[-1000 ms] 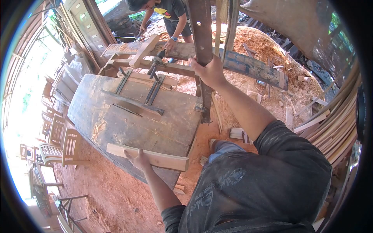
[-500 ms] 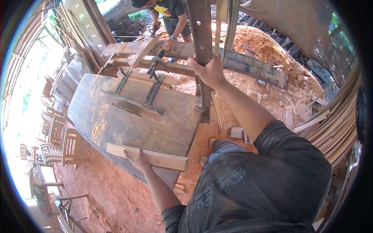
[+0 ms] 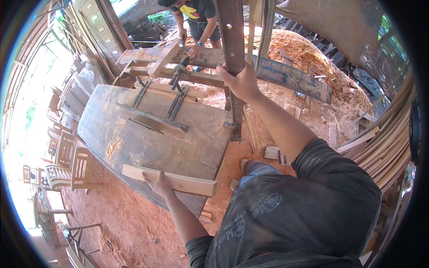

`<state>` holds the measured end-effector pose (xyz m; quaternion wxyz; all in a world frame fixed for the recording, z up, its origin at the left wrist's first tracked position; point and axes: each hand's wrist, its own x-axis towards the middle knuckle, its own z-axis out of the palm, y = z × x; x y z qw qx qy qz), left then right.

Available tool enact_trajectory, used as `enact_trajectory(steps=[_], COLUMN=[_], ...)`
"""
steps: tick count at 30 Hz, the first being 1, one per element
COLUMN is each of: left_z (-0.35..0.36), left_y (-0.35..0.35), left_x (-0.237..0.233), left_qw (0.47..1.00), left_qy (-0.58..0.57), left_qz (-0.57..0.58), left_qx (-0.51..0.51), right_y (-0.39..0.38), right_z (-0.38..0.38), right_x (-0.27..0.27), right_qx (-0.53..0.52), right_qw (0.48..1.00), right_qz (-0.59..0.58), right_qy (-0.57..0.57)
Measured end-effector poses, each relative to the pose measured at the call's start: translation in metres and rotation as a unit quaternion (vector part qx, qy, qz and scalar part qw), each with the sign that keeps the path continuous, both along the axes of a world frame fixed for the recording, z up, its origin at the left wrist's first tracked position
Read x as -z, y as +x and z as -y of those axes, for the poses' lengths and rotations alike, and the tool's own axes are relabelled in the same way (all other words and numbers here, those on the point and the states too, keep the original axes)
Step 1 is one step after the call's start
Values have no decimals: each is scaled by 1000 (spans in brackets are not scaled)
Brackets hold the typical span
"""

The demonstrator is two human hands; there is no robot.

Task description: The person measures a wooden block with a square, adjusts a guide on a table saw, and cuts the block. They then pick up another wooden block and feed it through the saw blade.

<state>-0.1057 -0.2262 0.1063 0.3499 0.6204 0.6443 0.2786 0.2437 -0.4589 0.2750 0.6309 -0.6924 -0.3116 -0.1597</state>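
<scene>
My left hand point(image 3: 159, 183) holds a pale wooden block point(image 3: 192, 183), thumb and fingers over its near side. The block lies along the lower edge of a worn saw table point(image 3: 187, 154) dusted with shavings. A narrow blade slot point(image 3: 146, 126) is cut into this top beside a dark guide bar point(image 3: 152, 118). Higher up, my right hand point(image 3: 241, 84) is wrapped round a brown upright post point(image 3: 232, 35) with holes in it. The post stands at the table's right edge.
Across the table a person point(image 3: 199, 20) bends over a wooden beam point(image 3: 165, 58) and a clamp point(image 3: 179, 71). Wooden chairs point(image 3: 67, 165) stand at left. Sawdust point(image 3: 134, 223) covers the floor, and long wood strips point(image 3: 380, 152) are stacked at right.
The person across the table has lowered one hand slightly toward the beam, and their head has shifted a little. My hands and the block stay in place.
</scene>
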Motion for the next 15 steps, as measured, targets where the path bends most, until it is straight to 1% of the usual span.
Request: enact_trajectory(steps=[15], left_z=[-2], left_y=[-2], left_x=[5], left_qw=[1000], left_qy=[7], left_qz=[-1], left_qx=[6], right_y=[-2], right_z=[1], right_x=[-2], right_qx=[-8], right_qw=[1000], right_qz=[-22], right_qy=[-2])
